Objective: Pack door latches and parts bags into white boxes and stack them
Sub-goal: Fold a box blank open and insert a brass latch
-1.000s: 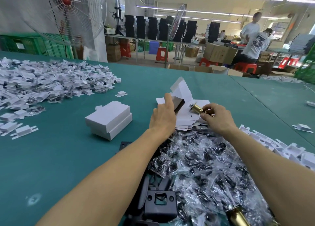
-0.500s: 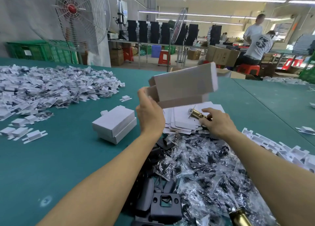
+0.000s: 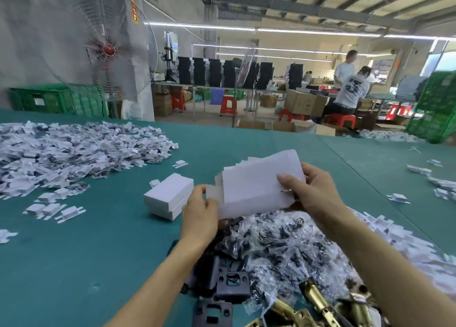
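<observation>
Fan [image 3: 106, 50] top left, green crates [image 3: 56, 99] behind the table edge. Heap of white inserts [image 3: 61, 153] spread over left of green table [image 3: 74, 265], a few loose ones nearer. Two closed white boxes [image 3: 170, 195] stacked just left of centre, resting on table. Left hand [image 3: 199, 213] next: fingers curled, pinching the left end flap of held box [image 3: 256, 181]. Held box up off the table, tilted, right end higher, motion-blurred, flaps showing at left end. Right hand [image 3: 313, 193] gripping its right end, thumb laid across the front face, fingers wrapped behind. Small brass glint at thumb base; cannot tell what. Below both hands: heap of clear parts bags [image 3: 283, 245] with dark contents. Black plates [image 3: 233, 287] at near edge of that heap, beside left forearm. Brass latches [image 3: 318, 299] bottom, right of centre, partly under right forearm. More inserts strewn right of that arm. Two people [image 3: 350, 87] at benches far back right.
</observation>
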Tool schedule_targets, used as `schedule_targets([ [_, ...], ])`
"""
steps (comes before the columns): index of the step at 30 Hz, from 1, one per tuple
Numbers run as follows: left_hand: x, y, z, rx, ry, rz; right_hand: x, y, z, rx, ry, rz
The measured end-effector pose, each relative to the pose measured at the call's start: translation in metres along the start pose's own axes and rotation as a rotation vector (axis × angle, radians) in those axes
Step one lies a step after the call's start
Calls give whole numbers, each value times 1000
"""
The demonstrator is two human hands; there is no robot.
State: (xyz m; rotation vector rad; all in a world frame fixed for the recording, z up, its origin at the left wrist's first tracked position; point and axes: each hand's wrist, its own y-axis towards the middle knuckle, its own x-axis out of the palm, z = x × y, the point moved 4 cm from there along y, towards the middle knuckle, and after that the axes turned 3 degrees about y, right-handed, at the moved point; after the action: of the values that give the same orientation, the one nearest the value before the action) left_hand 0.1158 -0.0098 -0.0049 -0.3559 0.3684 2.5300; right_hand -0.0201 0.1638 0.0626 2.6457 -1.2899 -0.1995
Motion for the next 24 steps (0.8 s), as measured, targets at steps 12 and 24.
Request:
schedule_targets([
  [12, 22, -60, 71, 593, 376, -397, -2, -67, -22, -52, 84, -52],
  [24, 15, -57, 64, 291, -470, -693, 14, -73, -11, -375, 30, -124],
])
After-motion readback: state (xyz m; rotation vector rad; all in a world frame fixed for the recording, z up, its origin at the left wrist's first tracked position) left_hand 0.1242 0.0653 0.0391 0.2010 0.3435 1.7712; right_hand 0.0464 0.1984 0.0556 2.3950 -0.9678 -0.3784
